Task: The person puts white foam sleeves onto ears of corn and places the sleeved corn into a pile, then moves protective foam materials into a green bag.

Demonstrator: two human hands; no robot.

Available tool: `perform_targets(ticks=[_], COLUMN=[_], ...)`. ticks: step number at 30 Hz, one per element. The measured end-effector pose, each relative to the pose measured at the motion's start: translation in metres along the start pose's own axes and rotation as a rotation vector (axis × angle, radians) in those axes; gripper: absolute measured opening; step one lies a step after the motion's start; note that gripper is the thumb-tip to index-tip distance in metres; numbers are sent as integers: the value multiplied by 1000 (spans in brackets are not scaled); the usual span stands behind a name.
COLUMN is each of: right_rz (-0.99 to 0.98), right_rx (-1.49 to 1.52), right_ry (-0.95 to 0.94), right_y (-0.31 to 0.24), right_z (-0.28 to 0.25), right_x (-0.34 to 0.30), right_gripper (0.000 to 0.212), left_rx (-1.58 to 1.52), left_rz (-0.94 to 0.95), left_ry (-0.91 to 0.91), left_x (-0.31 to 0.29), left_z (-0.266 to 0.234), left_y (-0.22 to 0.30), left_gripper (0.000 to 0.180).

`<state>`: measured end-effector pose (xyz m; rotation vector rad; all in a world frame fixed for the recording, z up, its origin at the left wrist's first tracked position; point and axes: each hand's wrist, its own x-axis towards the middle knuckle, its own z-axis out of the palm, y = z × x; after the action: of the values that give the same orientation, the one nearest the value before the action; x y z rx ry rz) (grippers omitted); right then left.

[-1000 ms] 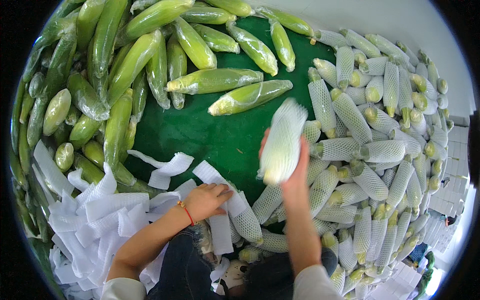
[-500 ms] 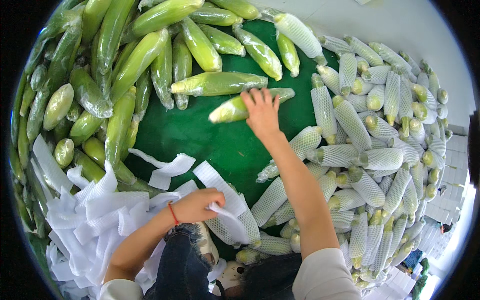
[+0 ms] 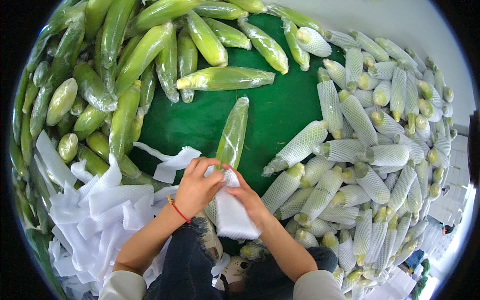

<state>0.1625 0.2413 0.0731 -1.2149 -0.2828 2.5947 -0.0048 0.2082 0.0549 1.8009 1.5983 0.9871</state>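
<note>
A green ear of corn (image 3: pixel 233 131) in clear film lies on the green cloth (image 3: pixel 280 112), its lower end reaching into my hands. A white foam net sleeve (image 3: pixel 231 212) sits over that lower end. My left hand (image 3: pixel 197 186), with a red string on its wrist, grips the sleeve's upper left edge. My right hand (image 3: pixel 248 200) holds the sleeve's right side. Both hands meet just below the middle of the picture.
A heap of bare green corn ears (image 3: pixel 125 65) fills the left and top. Net-sleeved ears (image 3: pixel 370 150) are piled on the right. Loose white foam sleeves (image 3: pixel 100 210) lie at lower left. My knees in dark trousers (image 3: pixel 190 265) are at the bottom.
My right hand reached out to a green ear, pulled it toward me and joined the left hand. Both hands now hold a net sleeve at the ear's end.
</note>
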Motion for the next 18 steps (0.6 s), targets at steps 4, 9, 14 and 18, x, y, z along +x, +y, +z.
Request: perform_targets(ticks=[4,9,14,18], right_rz=[97,-81,-403,-685], right_rx=[-28,492,-848,-968], right_ry=[-48,63,146,358], right_y=[24,32,18,17], right_z=[-18,-30,-62,-31], right_x=[0,-4,22,58], right_gripper=[47,27,53,57], left_rx=[-363,-1438,-1096,-931], left_rz=[-391,-848,-851,-677], left_ry=[-94,-601,-13,-77], left_x=[-18,-40,-26,-16], left_z=[10,7,21,38], left_y=[-2,3,-42,-50], left_gripper=[16,26,58,68])
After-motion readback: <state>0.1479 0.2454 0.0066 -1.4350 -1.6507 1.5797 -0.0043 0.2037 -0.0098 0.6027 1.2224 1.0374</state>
